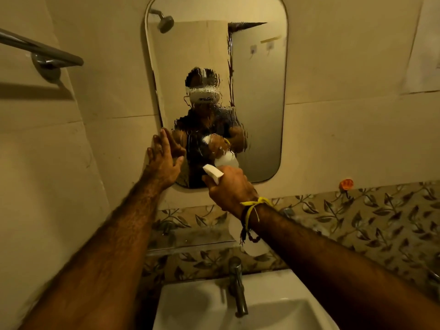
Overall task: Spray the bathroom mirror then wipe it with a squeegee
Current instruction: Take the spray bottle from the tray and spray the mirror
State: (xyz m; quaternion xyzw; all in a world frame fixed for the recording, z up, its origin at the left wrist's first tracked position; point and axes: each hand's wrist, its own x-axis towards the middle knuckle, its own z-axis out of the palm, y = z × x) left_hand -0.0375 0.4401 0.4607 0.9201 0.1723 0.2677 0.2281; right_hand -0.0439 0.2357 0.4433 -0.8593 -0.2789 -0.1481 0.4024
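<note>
Below the mirror (259, 91), the right hand (228, 186) grips the spray bottle (213, 173); left hand (164, 160) fingers splayed flat on its lower left edge. Wet streaks cover only its centre, so spraying should move to its dry right side

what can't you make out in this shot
Head view:
- Spray bottle: mostly hidden behind the right hand and wrist.
- Squeegee: not in view.
- Mirror lower left corner: covered by the left hand.
- Sink: front cut off by the bottom edge.

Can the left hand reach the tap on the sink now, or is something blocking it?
Probably yes. The left hand lies open and empty against the mirror edge, and nothing shows between it and the tap below.
</note>
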